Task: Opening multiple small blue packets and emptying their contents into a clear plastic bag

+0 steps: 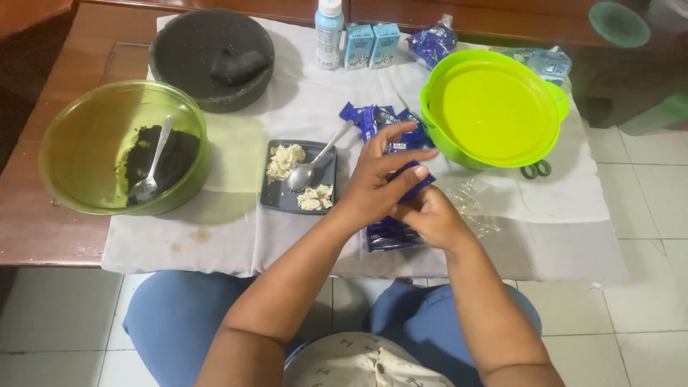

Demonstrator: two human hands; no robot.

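Both my hands meet over the white cloth (pixel 545 229) on a blue snack packet (pixel 414 183). My left hand (pixel 380 179) pinches its top end, fingers spread above it. My right hand (pixel 430 215) grips the packet from below. More blue packets lie under and behind my hands (pixel 373 118), and another stack shows beneath them (pixel 387 235). Just left of my hands a small dark square plate (pixel 276 197) holds lumps of pale cream and a metal spoon (pixel 315 161).
A clear green bowl (pixel 79 154) with dark crumbs and a spoon stands at the left. A black stone mortar (pixel 211 57) sits behind. A lidded lime-green bowl (pixel 494 107), green scissors (pixel 536 170), a white bottle (pixel 329 32) and two small cartons (pixel 373 44) stand at back.
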